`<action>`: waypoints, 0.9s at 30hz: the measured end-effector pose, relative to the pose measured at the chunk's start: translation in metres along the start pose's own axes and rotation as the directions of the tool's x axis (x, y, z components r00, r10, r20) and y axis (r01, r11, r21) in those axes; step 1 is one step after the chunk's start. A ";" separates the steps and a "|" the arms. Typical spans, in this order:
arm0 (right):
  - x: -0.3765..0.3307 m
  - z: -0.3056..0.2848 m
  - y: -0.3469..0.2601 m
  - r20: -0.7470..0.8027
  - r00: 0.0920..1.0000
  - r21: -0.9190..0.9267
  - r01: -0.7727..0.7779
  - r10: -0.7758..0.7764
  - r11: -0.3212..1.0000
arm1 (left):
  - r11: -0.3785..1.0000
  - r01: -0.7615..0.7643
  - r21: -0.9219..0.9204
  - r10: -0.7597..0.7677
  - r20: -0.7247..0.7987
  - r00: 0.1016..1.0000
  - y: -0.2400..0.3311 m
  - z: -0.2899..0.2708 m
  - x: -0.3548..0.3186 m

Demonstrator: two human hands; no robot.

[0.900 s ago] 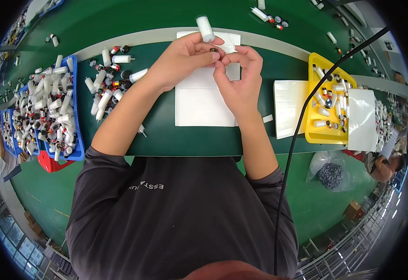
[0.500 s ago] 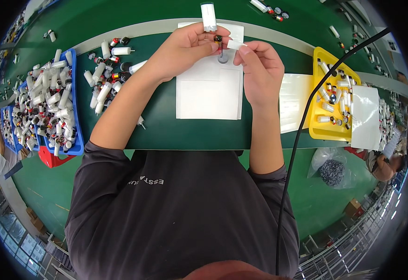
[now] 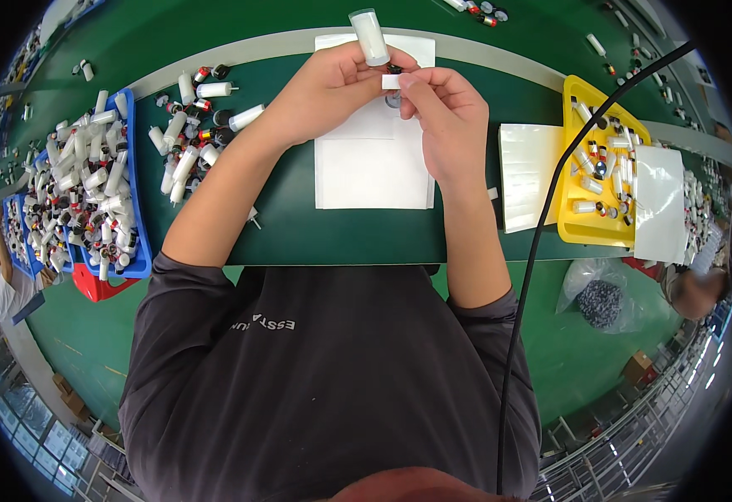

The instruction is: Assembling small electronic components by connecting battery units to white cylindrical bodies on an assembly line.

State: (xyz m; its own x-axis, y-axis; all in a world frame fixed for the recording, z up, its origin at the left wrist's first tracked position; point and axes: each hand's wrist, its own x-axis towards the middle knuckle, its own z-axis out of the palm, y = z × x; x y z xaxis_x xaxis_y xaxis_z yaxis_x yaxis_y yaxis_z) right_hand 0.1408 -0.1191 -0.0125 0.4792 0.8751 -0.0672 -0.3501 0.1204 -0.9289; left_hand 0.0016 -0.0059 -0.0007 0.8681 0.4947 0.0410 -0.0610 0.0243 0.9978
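Between the fingers of my left hand (image 3: 326, 96) is a white, partly see-through cylinder (image 3: 369, 38), its top leaning to the left. Just below it, a small dark part (image 3: 394, 69) shows at the same fingertips; whether the two are joined is hidden. My right hand (image 3: 450, 113) pinches a small white label (image 3: 392, 81), which overlaps the dark part in this view. A clear round end (image 3: 394, 100) peeks out below the label. Under both hands lie white paper sheets (image 3: 374, 171).
Blue bins (image 3: 136, 180) piled with white cylinders stand at left, with loose ones (image 3: 186, 163) beside them. On the right, a yellow tray (image 3: 579, 230) holds several similar pieces, near white sheets (image 3: 529, 176). A black cable (image 3: 542, 222) crosses in front of the tray.
My right hand has moved left, carrying the label from beside the dark part to in front of it. The white cylinder has tipped leftward in my left hand.
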 end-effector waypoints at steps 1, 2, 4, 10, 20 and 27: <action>0.000 0.000 0.001 -0.008 1.000 -0.005 0.005 -0.005 1.000 | 1.000 0.006 -0.001 -0.006 0.001 1.000 0.001 0.000 0.000; 0.000 0.000 0.001 -0.015 1.000 -0.014 0.008 -0.008 1.000 | 1.000 0.012 -0.002 -0.012 0.003 1.000 0.002 -0.001 -0.001; 0.000 0.001 0.000 -0.029 0.999 -0.031 0.015 -0.016 0.999 | 0.995 0.008 -0.097 -0.008 0.005 1.000 0.002 0.001 -0.001; -0.004 0.004 -0.001 -0.048 0.995 -0.098 0.082 -0.087 0.992 | 0.996 0.077 -0.038 -0.077 0.014 0.997 0.006 -0.001 -0.002; 0.004 -0.007 0.001 0.248 0.933 0.455 -0.351 0.262 0.818 | 0.952 0.082 -0.296 -0.065 0.066 0.996 0.014 0.003 -0.009; -0.013 -0.018 -0.015 0.050 0.999 -0.296 0.002 0.013 0.955 | 0.904 -0.178 0.389 0.307 -0.301 0.903 0.105 -0.064 -0.083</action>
State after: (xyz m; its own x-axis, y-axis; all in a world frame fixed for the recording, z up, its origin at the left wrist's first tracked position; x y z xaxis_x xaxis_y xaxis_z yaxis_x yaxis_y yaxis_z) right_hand 0.1544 -0.1406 -0.0040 0.4335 0.8990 -0.0613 -0.0949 -0.0221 -0.9952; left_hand -0.1083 0.0117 0.0969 0.6166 0.7155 0.3283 -0.0183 -0.4039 0.9146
